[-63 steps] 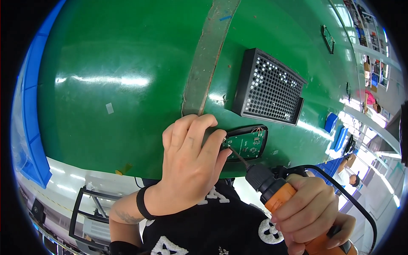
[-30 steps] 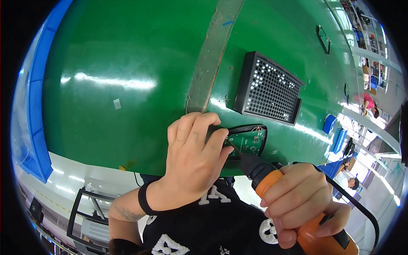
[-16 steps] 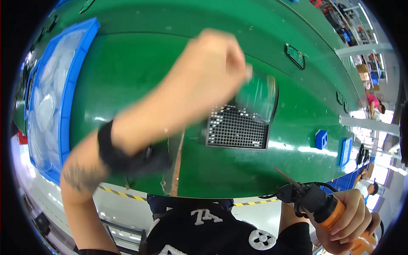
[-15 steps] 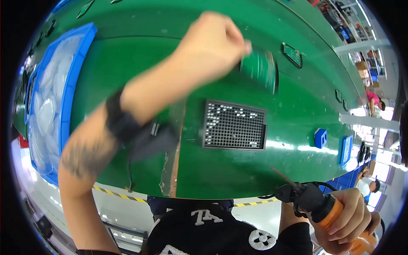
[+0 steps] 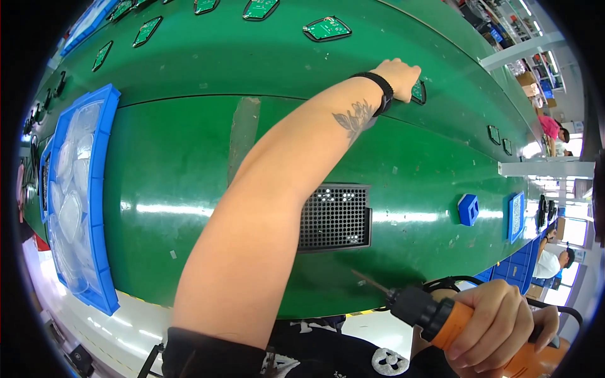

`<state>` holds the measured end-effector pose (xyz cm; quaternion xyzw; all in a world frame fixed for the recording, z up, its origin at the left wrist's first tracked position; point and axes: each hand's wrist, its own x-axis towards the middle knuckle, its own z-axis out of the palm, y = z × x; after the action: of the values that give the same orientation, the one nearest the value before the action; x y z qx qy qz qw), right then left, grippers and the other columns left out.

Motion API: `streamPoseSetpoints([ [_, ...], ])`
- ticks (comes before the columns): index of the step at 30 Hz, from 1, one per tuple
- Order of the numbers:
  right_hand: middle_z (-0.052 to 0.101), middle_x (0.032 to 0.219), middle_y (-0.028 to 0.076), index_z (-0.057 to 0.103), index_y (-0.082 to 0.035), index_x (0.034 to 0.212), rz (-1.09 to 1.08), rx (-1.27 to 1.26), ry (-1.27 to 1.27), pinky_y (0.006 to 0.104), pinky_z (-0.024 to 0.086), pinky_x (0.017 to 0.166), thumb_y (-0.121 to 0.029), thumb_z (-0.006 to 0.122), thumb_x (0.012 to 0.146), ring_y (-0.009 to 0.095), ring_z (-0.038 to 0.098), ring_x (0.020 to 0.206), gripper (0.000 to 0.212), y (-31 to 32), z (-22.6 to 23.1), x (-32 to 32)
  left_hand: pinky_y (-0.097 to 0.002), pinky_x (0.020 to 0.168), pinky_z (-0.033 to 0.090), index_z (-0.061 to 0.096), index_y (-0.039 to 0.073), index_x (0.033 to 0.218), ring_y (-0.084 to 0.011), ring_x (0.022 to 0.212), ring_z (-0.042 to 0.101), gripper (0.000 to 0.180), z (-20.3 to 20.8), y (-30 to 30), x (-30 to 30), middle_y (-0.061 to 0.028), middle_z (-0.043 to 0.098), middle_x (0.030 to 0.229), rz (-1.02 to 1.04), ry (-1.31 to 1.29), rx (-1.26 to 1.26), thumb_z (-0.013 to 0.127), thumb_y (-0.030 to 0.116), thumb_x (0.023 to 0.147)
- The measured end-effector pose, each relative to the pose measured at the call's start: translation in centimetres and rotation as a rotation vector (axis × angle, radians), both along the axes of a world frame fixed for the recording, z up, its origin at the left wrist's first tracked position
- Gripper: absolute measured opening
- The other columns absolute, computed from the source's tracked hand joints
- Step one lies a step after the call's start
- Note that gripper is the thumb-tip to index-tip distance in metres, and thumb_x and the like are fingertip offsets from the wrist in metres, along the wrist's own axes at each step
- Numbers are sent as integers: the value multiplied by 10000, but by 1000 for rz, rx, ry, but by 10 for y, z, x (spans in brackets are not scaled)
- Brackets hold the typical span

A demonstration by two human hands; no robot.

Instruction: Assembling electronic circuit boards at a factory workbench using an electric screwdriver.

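Observation:
My left arm stretches across the bench to the far right. At its end, my left hand point(image 5: 398, 77) is curled at a green circuit board in a black frame point(image 5: 418, 92); the hand covers part of the board and some of its own fingers. My right hand point(image 5: 495, 324) is wrapped round an orange and black electric screwdriver point(image 5: 450, 321) at the lower right, its thin bit pointing up and left. A black grid tray point(image 5: 340, 217) with small shiny pieces in some holes lies mid-bench, its left side hidden behind my left forearm.
Several framed boards lie along the far side, one point(image 5: 328, 28) at top centre. At left stands a blue bin point(image 5: 104, 208) of clear plastic pieces. To the right are a blue block point(image 5: 467, 210) and a blue flat tray point(image 5: 515, 217). People are at work beyond.
My left hand has swung right, from beside a blurred green and black piece to the framed board. The view has shifted, showing more boards along the far side. The screwdriver stays in my right hand.

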<state>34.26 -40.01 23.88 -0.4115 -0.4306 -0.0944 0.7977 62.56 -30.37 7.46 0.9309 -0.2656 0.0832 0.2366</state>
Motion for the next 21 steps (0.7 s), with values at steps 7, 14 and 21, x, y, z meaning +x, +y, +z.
streamPoseSetpoints([
  [7, 494, 583, -1, 340, -71, 1104, -6, -167, 16, 238, 443, 404, -42, 564, 762, 118, 488, 429, 410, 15, -28, 37, -418, 757, 495, 636, 10, 830, -336, 882, 587, 266, 60, 64, -42, -211, 631, 896, -85, -84, 240, 657, 205, 651],
  [14, 428, 684, 14, 330, -123, 1130, -156, -355, 169, 309, 412, 566, -107, 456, 849, 130, 461, 563, 309, 30, -56, 47, -392, 789, 461, 565, 37, 889, -329, 967, 540, 271, 119, 156, -252, -156, 559, 1059, -6, 2, 12, 679, 82, 647],
  [21, 408, 685, 10, 336, -122, 1143, -219, -337, 174, 317, 401, 579, -103, 440, 856, 134, 440, 563, 306, 53, -70, 54, -423, 847, 434, 578, 38, 929, -332, 1041, 483, 316, 78, 114, -400, -187, 473, 1186, -76, 406, -191, 701, 139, 655],
])
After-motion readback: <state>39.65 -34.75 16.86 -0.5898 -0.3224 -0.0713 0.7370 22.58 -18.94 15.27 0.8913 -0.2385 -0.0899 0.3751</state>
